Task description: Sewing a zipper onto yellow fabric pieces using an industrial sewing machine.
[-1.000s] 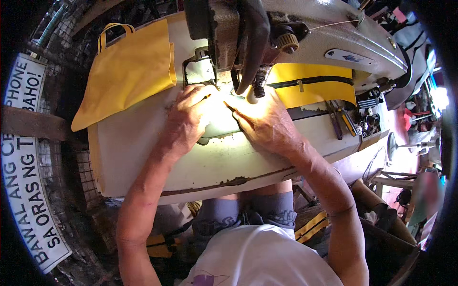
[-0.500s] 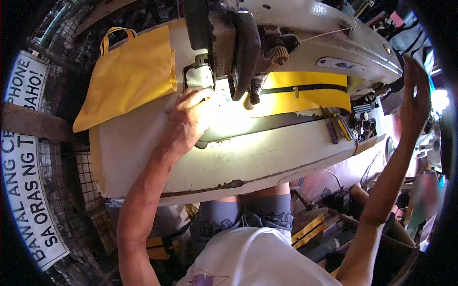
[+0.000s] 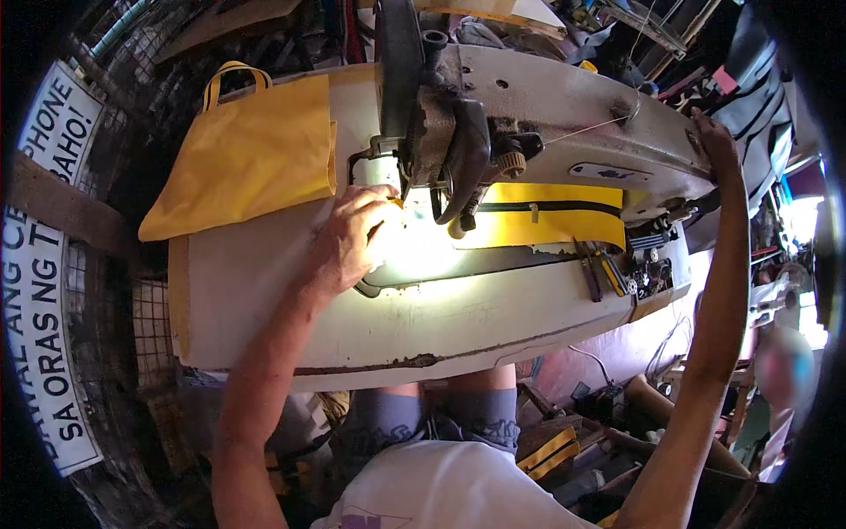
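A sewing machine [image 3: 564,106] stands across the white tabletop, its work lamp throwing a strong glare around the needle. Just left of the needle, my left hand [image 3: 357,238] is closed, thumb and fingers pinching a small yellow edge. That edge seems to belong to the yellow panel with a black zipper [image 3: 546,227], which runs right from the needle under the machine's arm; glare hides the part between. At the machine's far right end, my right hand [image 3: 718,150] curls over the handwheel end, most of the wheel hidden behind it.
A yellow bag with handles [image 3: 247,154] lies at the tabletop's [image 3: 264,309] left. Small hand tools [image 3: 602,269] and metal parts lie right of the needle. Wire mesh and a lettered sign [image 3: 53,353] stand left. Yellow strips [image 3: 551,452] lie below, beside my legs.
My right hand has come in from beside the machine onto its right end. My left hand has stayed pinched by the needle. The whole view has shifted slightly.
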Available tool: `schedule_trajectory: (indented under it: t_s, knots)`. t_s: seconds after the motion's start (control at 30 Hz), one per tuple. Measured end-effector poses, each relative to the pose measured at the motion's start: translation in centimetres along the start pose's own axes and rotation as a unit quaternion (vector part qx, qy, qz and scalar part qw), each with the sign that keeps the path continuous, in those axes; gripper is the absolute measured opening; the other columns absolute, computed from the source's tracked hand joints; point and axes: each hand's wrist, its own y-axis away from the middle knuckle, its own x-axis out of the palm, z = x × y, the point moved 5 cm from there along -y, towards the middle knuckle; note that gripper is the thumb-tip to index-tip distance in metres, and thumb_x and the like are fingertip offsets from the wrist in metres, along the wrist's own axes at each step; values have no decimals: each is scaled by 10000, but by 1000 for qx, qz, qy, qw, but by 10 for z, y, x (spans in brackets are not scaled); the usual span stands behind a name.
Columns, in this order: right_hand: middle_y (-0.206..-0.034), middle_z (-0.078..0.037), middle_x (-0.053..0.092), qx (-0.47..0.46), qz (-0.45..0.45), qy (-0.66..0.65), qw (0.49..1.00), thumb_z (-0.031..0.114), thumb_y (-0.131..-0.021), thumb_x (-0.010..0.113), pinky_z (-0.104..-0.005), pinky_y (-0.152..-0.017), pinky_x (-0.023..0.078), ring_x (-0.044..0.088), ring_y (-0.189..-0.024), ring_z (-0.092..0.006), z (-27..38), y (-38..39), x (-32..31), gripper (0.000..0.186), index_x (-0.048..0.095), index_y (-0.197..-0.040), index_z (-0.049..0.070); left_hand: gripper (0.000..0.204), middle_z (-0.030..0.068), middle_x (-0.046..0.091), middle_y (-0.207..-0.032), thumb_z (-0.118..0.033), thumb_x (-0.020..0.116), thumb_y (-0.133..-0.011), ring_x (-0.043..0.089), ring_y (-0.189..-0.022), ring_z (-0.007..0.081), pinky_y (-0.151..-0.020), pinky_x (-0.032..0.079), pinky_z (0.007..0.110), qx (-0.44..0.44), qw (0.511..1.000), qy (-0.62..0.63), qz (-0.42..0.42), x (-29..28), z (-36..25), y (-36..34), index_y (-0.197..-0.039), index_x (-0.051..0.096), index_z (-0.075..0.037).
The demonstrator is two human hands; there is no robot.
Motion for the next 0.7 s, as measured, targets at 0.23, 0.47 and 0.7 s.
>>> schedule_trajectory:
  t_s: [0.23, 0.47, 0.7]
  knots:
    - [-1029, -186, 695, -71, 34, 21, 997, 187, -959, 522, -421, -768, 532, 681, -961, -344, 15, -13, -11, 385, 537, -1338, 122, 338, 89, 637, -1069, -56, 669, -828, 611, -1017, 308, -849, 513, 413, -57, 997, 59, -3, 5, 18, -4, -1142, 555, -111]
    - [-1130, -166, 659, 172, -133, -338, 916, 137, -965, 461, -402, -794, 527, 652, -923, -259, -17, 84, 8, 402, 562, -1338, 25, 352, 120, 642, -1059, -46, 686, -821, 626, -1003, 314, -866, 517, 410, -45, 994, 102, 15, 1, 19, -7, -1148, 559, -67]
    - [-1431, -228, 490, 52, -333, -22, 941, 246, -1051, 394, -437, -1054, 438, 519, -1281, -341, 1, 180, 47, 473, 439, -1448, -7, 365, 136, 654, -1029, 9, 679, -818, 631, -986, 322, -837, 529, 405, -36, 995, 94, 13, 1, 15, -8, -1161, 564, -34]
